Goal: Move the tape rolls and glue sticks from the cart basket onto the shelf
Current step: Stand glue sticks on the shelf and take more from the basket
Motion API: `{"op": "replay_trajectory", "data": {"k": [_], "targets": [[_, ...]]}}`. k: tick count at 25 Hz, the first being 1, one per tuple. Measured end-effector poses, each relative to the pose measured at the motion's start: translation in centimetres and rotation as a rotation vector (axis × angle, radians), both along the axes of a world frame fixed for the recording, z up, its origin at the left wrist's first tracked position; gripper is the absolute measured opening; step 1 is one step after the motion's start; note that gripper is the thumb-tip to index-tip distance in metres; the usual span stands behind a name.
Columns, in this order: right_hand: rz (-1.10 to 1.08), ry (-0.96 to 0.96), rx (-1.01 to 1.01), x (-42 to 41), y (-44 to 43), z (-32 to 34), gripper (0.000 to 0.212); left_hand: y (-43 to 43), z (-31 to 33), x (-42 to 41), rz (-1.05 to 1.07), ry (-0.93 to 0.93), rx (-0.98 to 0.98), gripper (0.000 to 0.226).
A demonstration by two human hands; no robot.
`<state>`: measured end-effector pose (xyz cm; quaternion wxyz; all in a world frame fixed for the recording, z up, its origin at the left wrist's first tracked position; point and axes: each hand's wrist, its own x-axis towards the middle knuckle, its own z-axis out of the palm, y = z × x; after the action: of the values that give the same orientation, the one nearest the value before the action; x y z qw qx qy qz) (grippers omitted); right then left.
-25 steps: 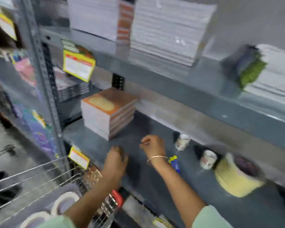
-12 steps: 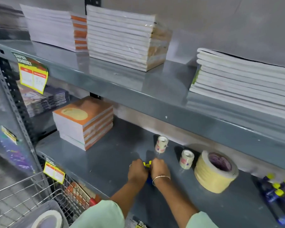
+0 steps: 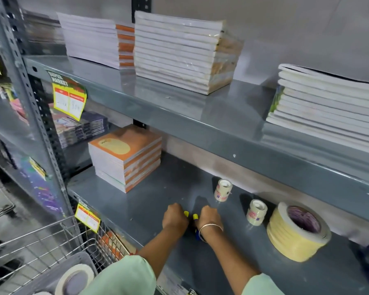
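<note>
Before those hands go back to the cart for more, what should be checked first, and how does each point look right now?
1. Yellow-capped glue sticks standing on the grey metal lower shelf: cannot tell, left hand and right hand cover them.
2. Grip released: not ok, both hands closed.
3. Large cream tape roll shelved: ok.
4. Two small clear tape rolls upright: ok.
5. Wire cart basket emptied: not ok, white tape roll remains.

On the lower shelf [image 3: 136, 209], the notebook stack [image 3: 125, 157] sits back left, two small tape rolls [image 3: 222, 190] [image 3: 256, 212] mid-right, the large tape roll [image 3: 297, 231] right of them. Both hands [image 3: 175, 218] [image 3: 209, 218] rest between, side by side. The cart basket [image 3: 41, 241] stands below left.
</note>
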<state>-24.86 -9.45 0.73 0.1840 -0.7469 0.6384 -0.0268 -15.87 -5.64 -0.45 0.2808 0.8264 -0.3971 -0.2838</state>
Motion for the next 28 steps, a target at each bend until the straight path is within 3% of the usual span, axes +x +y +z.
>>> {"op": "replay_trajectory", "data": {"k": [3,5,8,10,14,18,22,24,27,28], "targets": [[-0.021,-0.120,0.066,1.8,-0.5,1.1,0.028,1.0,0.9,3.3,0.096,0.110,-0.010,0.032],[-0.045,-0.302,0.153,4.5,-0.6,1.6,0.025,2.3,1.3,6.6,0.198,0.206,-0.028,0.034],[-0.084,-0.688,0.440,9.9,0.9,2.1,0.032,5.6,2.0,11.5,0.399,0.419,-0.178,0.040],[-0.024,-0.750,0.663,14.3,3.6,2.0,0.030,8.9,1.9,15.3,0.503,0.446,-0.258,0.041],[0.112,-0.690,0.885,23.3,10.6,-1.7,0.029,17.5,-2.7,23.8,0.733,0.413,-0.229,0.027],[0.196,-0.522,1.023,29.7,18.6,-10.3,0.027,28.1,-9.9,27.4,0.944,0.532,-0.088,0.023],[0.256,-0.229,0.949,32.1,24.7,-19.6,0.013,35.5,-18.4,27.1,1.094,0.552,0.084,0.017],[0.317,-0.107,0.822,32.5,27.4,-24.7,0.014,37.6,-24.0,27.2,1.088,0.519,0.172,0.029],[0.314,-0.003,0.682,32.5,30.4,-30.3,0.036,38.5,-27.8,26.8,0.972,0.392,0.324,0.031],[0.292,-0.014,0.685,32.3,31.2,-32.1,0.034,38.6,-29.2,26.6,0.931,0.355,0.361,0.030]]}}
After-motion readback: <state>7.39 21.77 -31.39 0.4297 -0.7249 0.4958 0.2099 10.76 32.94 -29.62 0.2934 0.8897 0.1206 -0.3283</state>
